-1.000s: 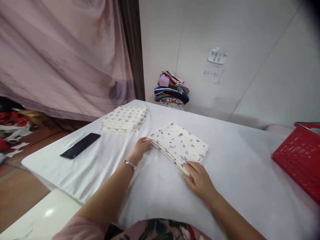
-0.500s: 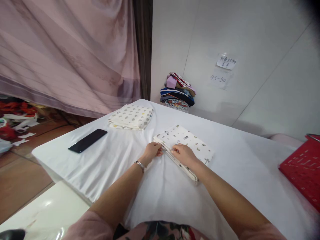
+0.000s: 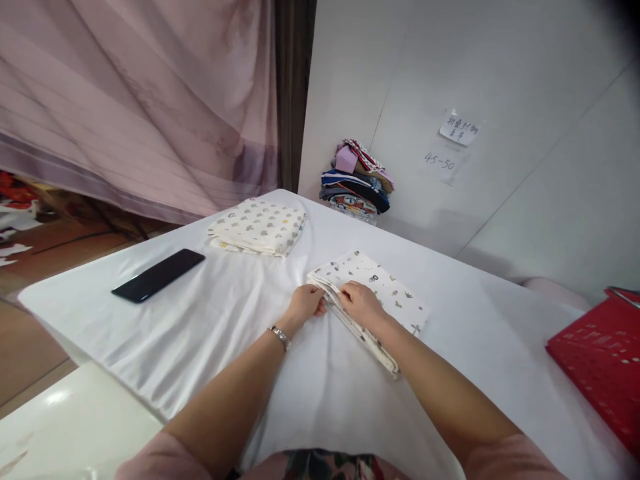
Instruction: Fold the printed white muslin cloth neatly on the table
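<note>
A folded white cloth with small printed figures [image 3: 385, 293] lies in the middle of the table covered by a white sheet [image 3: 225, 313]. My left hand [image 3: 305, 304] grips the cloth's near left corner, fingers curled on its edge. My right hand [image 3: 361, 304] sits right beside it on the same corner, fingers pressed down and closed on the layers. A bracelet is on my left wrist.
A second folded cloth with grey and yellow spots [image 3: 257, 227] lies at the far left. A black phone [image 3: 159, 275] rests near the left edge. A red basket [image 3: 600, 360] stands at the right. A pile of folded clothes [image 3: 356, 179] sits against the wall.
My right hand slid from the cloth's near right corner to its near left corner, beside my left hand. The view turned slightly.
</note>
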A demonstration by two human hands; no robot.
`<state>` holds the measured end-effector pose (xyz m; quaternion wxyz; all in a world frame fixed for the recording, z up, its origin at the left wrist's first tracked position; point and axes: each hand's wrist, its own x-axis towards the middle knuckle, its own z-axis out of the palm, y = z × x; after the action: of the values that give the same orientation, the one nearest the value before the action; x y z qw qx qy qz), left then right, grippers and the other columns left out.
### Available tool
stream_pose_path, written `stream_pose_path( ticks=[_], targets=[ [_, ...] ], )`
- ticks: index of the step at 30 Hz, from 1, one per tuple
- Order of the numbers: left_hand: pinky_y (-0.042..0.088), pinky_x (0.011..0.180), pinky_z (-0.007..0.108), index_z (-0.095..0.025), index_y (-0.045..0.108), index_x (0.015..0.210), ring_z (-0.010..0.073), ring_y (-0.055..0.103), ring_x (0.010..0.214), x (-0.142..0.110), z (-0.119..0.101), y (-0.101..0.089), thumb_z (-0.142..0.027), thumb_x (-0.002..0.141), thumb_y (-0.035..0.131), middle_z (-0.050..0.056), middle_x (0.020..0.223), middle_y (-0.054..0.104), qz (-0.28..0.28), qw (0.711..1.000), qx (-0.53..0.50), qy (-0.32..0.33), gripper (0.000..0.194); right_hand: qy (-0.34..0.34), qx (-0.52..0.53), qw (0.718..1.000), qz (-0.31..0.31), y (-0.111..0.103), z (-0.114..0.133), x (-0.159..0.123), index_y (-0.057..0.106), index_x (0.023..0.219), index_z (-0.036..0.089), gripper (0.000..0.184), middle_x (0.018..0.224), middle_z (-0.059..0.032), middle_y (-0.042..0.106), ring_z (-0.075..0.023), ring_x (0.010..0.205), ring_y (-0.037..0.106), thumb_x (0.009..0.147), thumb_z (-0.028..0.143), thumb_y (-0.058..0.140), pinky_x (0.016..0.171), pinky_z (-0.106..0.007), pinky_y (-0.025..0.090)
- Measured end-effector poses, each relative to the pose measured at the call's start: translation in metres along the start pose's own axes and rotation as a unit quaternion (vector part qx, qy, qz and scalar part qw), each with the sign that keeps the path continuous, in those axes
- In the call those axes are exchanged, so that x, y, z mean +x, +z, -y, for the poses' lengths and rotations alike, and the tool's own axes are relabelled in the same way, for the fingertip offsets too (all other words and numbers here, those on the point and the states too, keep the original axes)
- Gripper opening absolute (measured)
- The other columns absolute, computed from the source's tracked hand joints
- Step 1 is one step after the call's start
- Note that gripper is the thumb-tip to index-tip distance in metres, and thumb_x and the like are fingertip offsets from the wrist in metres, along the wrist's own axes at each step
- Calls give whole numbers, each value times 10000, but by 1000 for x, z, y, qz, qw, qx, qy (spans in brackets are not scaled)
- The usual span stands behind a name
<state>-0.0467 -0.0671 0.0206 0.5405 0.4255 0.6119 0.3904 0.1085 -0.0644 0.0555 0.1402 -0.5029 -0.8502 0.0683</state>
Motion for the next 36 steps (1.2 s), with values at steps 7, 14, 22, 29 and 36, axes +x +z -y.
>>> stream_pose_path(
  ticks=[7, 14, 22, 29, 36],
  targets=[
    [464, 455, 192, -153, 526, 650, 106, 589, 458, 1, 2, -1, -273, 779, 501, 38, 635, 658, 6, 1000, 17, 9, 177, 1, -16, 1000, 18, 9, 0, 0, 566, 795, 193, 86, 827, -9, 582, -129, 757, 505, 813, 265, 522, 636, -222, 309],
    [482, 463, 243, -159, 518, 664, 138, 602, 464, 2, 3, 0, -272, 771, 494, 39, 637, 653, -2, 1000, 19, 7, 158, 50, 75, 996, 6, 7, -9, 5, 573, 675, 186, 202, 615, 30, 545, -109, 602, 465, 820, 237, 443, 568, -202, 301],
    [466, 456, 233, -157, 520, 644, 136, 595, 450, 4, 3, 2, -318, 737, 541, 36, 611, 638, 7, 999, 33, 6, 186, 51, 86, 995, -21, 9, -9, 3, 573, 678, 189, 192, 612, 30, 545, -109, 592, 467, 815, 247, 451, 561, -200, 303],
    [414, 403, 210, -165, 495, 569, 128, 556, 401, 7, 2, 4, -386, 684, 596, 3, 500, 568, 7, 995, 101, 26, 269, 11, -76, 997, -25, 8, 5, 0, 562, 848, 191, 184, 880, -38, 593, -138, 772, 535, 887, 229, 386, 638, -227, 328],
    [401, 410, 190, -162, 499, 572, 106, 530, 392, 6, 0, 4, -256, 712, 538, -29, 439, 509, 20, 994, 109, 19, 173, 33, -149, 988, 8, -2, 7, 1, 538, 904, 191, 228, 932, -42, 576, -143, 797, 555, 924, 253, 320, 645, -236, 347]
  ],
)
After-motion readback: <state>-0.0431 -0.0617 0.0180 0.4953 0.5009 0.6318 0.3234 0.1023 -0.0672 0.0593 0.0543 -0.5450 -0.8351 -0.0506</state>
